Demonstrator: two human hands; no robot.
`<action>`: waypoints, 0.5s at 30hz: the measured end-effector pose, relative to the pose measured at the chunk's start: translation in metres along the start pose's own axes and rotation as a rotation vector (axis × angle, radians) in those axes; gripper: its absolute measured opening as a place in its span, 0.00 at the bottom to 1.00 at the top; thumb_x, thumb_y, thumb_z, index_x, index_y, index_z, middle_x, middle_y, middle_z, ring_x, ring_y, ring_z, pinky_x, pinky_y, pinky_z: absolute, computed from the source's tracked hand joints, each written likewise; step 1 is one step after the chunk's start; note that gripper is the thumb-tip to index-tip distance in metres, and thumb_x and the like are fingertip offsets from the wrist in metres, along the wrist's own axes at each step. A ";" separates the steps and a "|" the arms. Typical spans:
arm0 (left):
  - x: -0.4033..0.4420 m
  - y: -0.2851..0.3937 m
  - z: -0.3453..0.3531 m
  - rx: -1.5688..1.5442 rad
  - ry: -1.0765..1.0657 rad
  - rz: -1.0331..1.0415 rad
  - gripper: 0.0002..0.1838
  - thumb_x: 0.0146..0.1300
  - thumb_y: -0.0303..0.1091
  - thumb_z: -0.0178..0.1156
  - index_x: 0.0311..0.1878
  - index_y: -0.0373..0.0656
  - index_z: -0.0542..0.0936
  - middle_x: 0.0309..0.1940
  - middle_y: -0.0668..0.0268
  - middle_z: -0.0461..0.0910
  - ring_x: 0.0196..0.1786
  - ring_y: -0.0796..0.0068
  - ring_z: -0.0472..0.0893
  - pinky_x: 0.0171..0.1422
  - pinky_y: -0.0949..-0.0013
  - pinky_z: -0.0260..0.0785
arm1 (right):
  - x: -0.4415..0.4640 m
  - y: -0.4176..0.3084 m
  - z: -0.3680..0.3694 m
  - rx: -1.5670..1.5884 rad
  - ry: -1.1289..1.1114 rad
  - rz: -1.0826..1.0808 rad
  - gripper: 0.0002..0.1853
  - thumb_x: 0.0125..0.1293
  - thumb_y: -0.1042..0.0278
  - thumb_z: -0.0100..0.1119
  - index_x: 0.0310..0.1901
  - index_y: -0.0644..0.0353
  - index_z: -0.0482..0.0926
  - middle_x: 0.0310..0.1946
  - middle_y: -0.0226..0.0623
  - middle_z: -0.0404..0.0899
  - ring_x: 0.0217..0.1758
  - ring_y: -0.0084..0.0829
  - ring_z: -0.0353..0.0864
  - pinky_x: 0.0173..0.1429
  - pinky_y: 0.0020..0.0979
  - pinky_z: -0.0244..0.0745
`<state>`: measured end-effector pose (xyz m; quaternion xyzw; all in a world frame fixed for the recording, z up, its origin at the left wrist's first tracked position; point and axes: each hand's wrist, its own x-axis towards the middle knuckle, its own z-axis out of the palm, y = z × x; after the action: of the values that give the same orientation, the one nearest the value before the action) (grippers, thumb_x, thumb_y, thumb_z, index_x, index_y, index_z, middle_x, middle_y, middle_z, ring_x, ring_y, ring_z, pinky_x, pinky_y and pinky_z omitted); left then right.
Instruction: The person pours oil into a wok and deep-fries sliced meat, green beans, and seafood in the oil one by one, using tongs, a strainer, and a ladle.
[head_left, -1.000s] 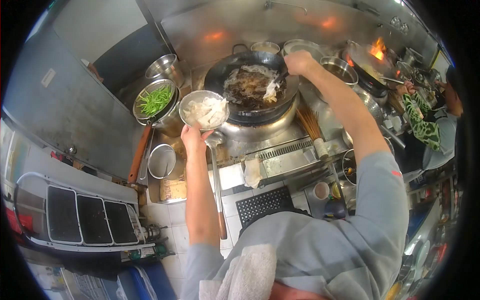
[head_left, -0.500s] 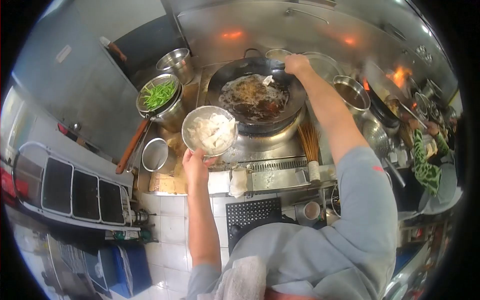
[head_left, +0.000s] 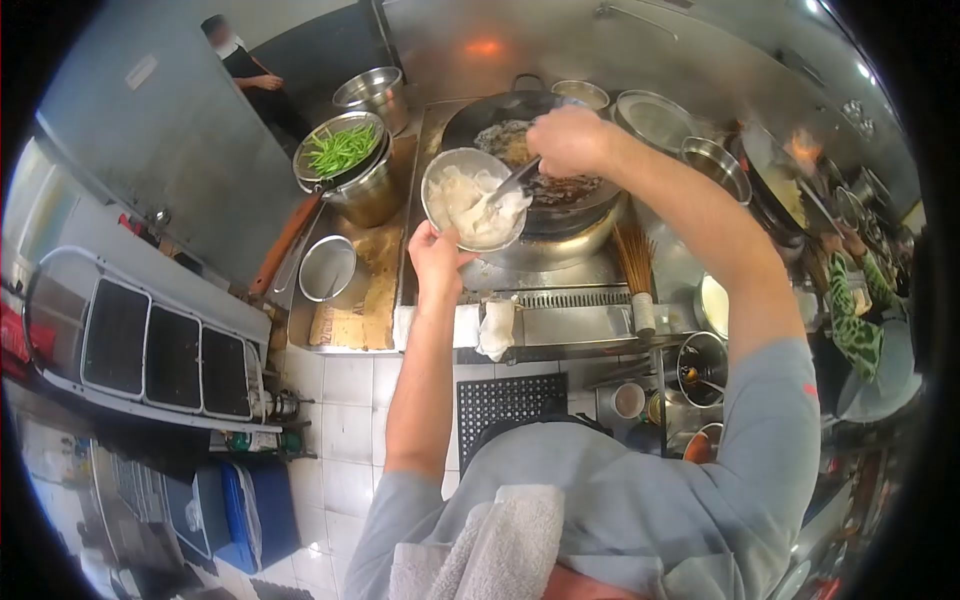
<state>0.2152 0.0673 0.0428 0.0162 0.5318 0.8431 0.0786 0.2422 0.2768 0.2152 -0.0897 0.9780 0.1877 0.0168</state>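
Note:
My left hand [head_left: 438,262] grips the near rim of a round metal bowl [head_left: 428,205], tilted beside the wok. Pale, wet-looking slices [head_left: 465,205] fill the bowl. In my right hand [head_left: 570,142] is a metal utensil that looks like tongs [head_left: 517,178]; its lower end is among the slices. Behind the bowl and my right hand, the large black wok [head_left: 465,118] sits on the burner with dark, bubbling oil [head_left: 505,137] in it. My forearm and the bowl hide part of the wok.
Green beans [head_left: 342,150] rest in a strainer over a metal pot [head_left: 368,195] at left. An empty-looking metal pot [head_left: 330,270] stands nearer. A bamboo brush [head_left: 638,275] lies right of the burner. Another person [head_left: 255,75] stands at back left; a co-worker's hand [head_left: 850,243] is at right.
My right hand has come back from over the wok toward the bowl, and the utensil now reaches into the slices. A person has come into view at back left.

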 end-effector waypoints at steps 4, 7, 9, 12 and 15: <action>0.033 -0.008 -0.002 0.071 -0.023 -0.008 0.08 0.55 0.19 0.49 0.38 0.34 0.74 0.36 0.57 0.78 0.34 0.66 0.82 0.32 0.64 0.83 | -0.004 0.014 -0.036 0.028 -0.006 0.146 0.10 0.50 0.69 0.58 0.34 0.60 0.83 0.36 0.43 0.83 0.42 0.42 0.83 0.45 0.40 0.78; 0.053 -0.002 -0.005 0.091 0.020 -0.058 0.08 0.55 0.19 0.50 0.39 0.34 0.74 0.37 0.57 0.78 0.36 0.64 0.82 0.33 0.62 0.83 | 0.006 0.034 -0.027 0.066 0.070 0.230 0.11 0.50 0.68 0.57 0.35 0.57 0.84 0.36 0.42 0.83 0.42 0.41 0.82 0.46 0.40 0.78; 0.061 0.003 -0.014 0.070 0.018 -0.088 0.12 0.55 0.19 0.50 0.43 0.33 0.73 0.40 0.55 0.77 0.39 0.59 0.82 0.34 0.57 0.83 | 0.009 0.042 -0.020 0.134 0.089 0.303 0.11 0.50 0.67 0.57 0.36 0.56 0.84 0.36 0.42 0.83 0.42 0.42 0.82 0.46 0.40 0.78; 0.076 0.003 -0.028 -0.044 -0.004 -0.110 0.13 0.54 0.20 0.49 0.44 0.35 0.74 0.37 0.58 0.78 0.34 0.61 0.82 0.31 0.58 0.82 | 0.005 0.049 -0.009 0.202 0.174 0.381 0.12 0.50 0.67 0.57 0.36 0.55 0.84 0.36 0.42 0.83 0.40 0.42 0.83 0.45 0.40 0.78; 0.090 0.003 -0.040 -0.005 0.042 -0.154 0.14 0.54 0.20 0.49 0.45 0.36 0.73 0.40 0.56 0.77 0.38 0.60 0.82 0.33 0.55 0.82 | 0.006 0.056 -0.014 0.215 0.097 0.473 0.12 0.49 0.66 0.58 0.37 0.55 0.84 0.37 0.42 0.83 0.41 0.42 0.83 0.46 0.40 0.78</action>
<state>0.1221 0.0440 0.0229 -0.0428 0.5307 0.8361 0.1321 0.2260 0.3218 0.2480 0.1350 0.9857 0.0770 -0.0649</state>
